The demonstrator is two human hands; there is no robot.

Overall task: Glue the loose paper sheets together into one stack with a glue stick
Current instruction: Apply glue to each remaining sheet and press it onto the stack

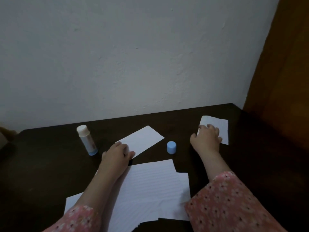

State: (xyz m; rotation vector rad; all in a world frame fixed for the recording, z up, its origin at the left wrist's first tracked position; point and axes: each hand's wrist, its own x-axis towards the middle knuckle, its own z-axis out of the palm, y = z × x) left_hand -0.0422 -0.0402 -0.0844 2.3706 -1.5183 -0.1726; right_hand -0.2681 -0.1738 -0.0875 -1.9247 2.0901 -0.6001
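I see my left hand (pixel 117 154) pressing flat on a paper sheet (pixel 142 139), my right hand (pixel 206 138) spread on a smaller sheet (pixel 215 128). The uncapped glue stick (pixel 87 139) stands left of my left hand; its blue cap (pixel 171 147) sits between my hands on the bench (pixel 50 164).

I see a dark table (pixel 50 164) carrying an uncapped glue stick (pixel 87 140) left of my left hand (pixel 117 156), a blue cap (pixel 171 147) between my hands, and white sheets (pixel 150 190) under and near both.

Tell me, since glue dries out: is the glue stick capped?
Uncapped: glue stick stands upright, white tip bare; its blue cap sits apart.
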